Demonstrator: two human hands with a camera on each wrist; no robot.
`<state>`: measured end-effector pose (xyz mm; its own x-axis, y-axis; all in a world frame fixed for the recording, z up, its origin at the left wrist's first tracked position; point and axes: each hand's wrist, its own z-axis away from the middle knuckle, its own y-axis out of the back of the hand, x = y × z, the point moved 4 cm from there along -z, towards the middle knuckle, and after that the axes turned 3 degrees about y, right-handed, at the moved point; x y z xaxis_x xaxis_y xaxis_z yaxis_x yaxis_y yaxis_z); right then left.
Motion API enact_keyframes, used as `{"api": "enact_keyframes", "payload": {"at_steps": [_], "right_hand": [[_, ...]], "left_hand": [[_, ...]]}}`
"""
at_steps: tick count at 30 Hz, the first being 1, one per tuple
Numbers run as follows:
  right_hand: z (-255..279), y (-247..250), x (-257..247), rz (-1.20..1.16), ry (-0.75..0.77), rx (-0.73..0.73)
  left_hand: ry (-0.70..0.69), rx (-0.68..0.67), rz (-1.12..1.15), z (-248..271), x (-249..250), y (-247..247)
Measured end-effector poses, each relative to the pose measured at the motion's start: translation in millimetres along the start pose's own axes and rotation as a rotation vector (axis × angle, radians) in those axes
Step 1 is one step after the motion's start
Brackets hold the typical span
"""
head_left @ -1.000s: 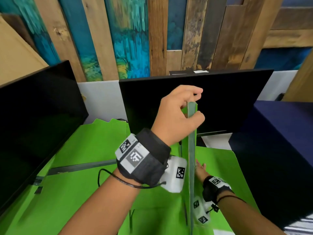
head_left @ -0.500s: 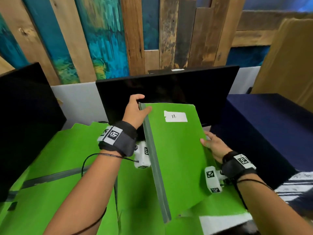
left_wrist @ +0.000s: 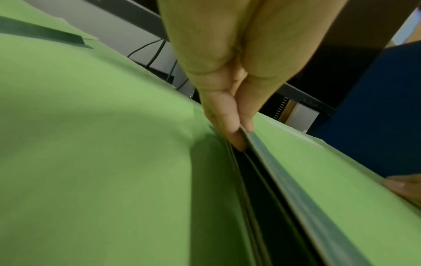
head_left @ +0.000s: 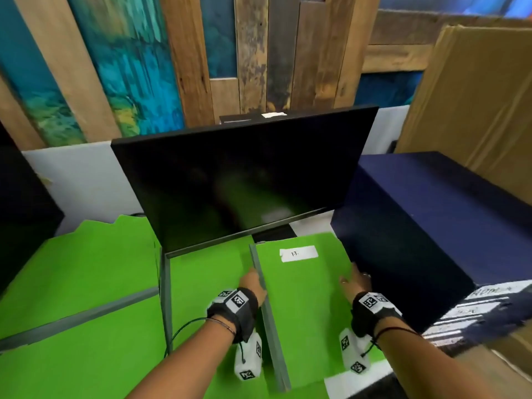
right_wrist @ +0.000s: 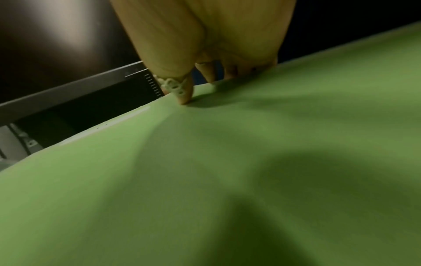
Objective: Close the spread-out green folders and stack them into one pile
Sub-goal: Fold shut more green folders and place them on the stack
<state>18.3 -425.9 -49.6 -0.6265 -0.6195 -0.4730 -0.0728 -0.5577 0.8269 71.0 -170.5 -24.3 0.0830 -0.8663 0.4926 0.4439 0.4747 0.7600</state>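
A closed green folder [head_left: 302, 312] with a white label [head_left: 298, 253] lies flat at the right of the desk, its grey spine [head_left: 270, 326] on the left. My left hand [head_left: 253, 283] pinches that spine's far end [left_wrist: 296, 189] between nearly straight fingers [left_wrist: 230, 126]. Flat on the cover near its right edge rests my right hand [head_left: 355, 279], and a ringed finger [right_wrist: 182, 93] presses the green cover [right_wrist: 227, 162]. Two open green folders [head_left: 86, 269] [head_left: 207, 277] lie spread to the left.
A black monitor [head_left: 244, 180] stands just behind the folders, and a second one [head_left: 23, 214] is at the far left. A dark blue box [head_left: 417, 226] borders the closed folder on the right, with cardboard [head_left: 475, 110] behind it.
The folder stood on edge in my left hand a second ago; it has swung down to the right and now lies flat. My right hand has come on top of its cover.
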Motion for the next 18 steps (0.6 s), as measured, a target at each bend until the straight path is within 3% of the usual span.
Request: {"api": "enact_keyframes", "payload": {"at_steps": [2,6,10,15,18], "right_hand": [[-1.1,-3.7,-0.5,0.049,0.000,0.008],[6.4,-21.0,-17.5,0.234,0.132,-0.125],[18.4,-41.6,-47.9,0.241,0.265,-0.316],[37.6,-54.5,-90.6,0.339,0.417,-0.314],[51.9,-70.1,-116.0,0.326,0.510,-0.356]], "left_hand": [[-0.021,0.054,-0.015,-8.3,4.6,-4.0],[-0.020,0.110,-0.094,-10.5,11.4,-7.2],[0.045,0.039,-0.128,-18.9,14.2,-11.1],[-0.029,-0.045,-0.119,-27.2,4.5,-1.9],[-0.048,0.050,-0.114,-25.1,-21.9,17.4]]}}
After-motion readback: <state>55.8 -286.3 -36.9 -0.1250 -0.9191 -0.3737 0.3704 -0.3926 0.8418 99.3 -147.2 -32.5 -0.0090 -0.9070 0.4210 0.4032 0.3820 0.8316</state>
